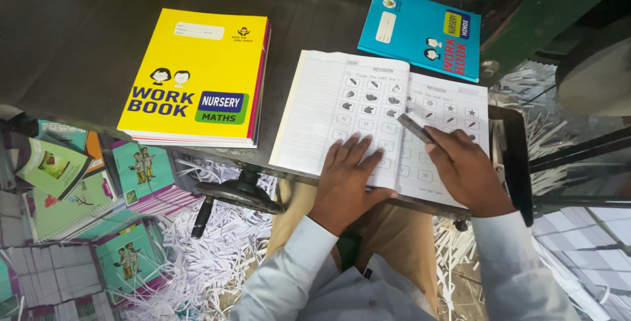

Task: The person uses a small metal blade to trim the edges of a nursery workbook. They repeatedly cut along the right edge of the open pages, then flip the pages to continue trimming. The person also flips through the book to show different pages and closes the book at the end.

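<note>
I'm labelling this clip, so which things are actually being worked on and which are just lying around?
In use: open workbook, pressed flat by left hand; small grey tool in right hand.
Lying about: yellow workbook stack, blue workbook, paper shreds, floor booklets.

I see my left hand pressed flat, fingers spread, on the left page of the open book. My right hand rests on the right page and grips a small grey tool, its tip near the spine. Left of the open book lies a yellow stack; beyond its far right corner sits a blue book. All lie on the dark table. Below the open book, paper shreds cover the floor, with green books further left.
</note>
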